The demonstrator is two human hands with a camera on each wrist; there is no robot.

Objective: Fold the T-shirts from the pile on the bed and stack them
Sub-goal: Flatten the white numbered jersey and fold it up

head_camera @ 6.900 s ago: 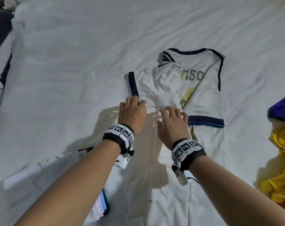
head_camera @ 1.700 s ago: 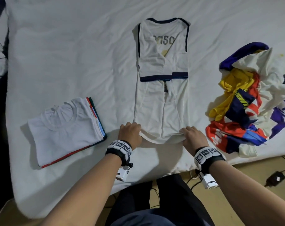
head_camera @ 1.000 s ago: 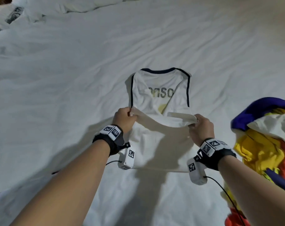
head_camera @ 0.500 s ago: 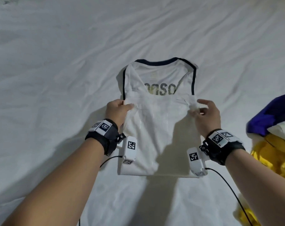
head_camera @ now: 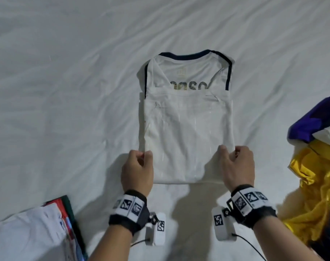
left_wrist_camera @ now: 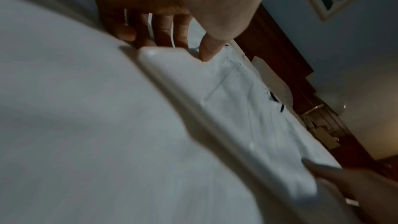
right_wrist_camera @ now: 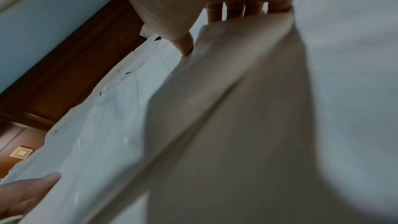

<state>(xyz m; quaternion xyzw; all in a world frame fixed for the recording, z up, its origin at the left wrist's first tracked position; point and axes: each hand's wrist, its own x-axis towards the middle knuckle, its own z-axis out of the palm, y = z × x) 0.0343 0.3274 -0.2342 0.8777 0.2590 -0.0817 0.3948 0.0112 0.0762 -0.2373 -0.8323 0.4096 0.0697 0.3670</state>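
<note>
A white T-shirt [head_camera: 186, 132] with navy trim lies on the bed, its lower half folded up over the printed chest. My left hand [head_camera: 143, 157] pinches its left edge close to the near fold, thumb on top and fingers underneath. My right hand [head_camera: 229, 152] pinches the right edge the same way. In the left wrist view the left hand [left_wrist_camera: 185, 47] has its thumb on the T-shirt [left_wrist_camera: 237, 108] and its fingers tucked beneath. The right wrist view shows the right hand [right_wrist_camera: 210, 30] gripping the T-shirt [right_wrist_camera: 107, 117] edge likewise.
A stack of folded shirts [head_camera: 37, 232], white on top, sits at the near left. The pile of unfolded shirts [head_camera: 318, 166], purple, yellow and white, lies at the right. The white bed sheet [head_camera: 66, 91] spreads wide beyond the shirt.
The hem has been laid up over the chest, covering half the print. Both hands have come back toward me and now pinch the side edges near the fold.
</note>
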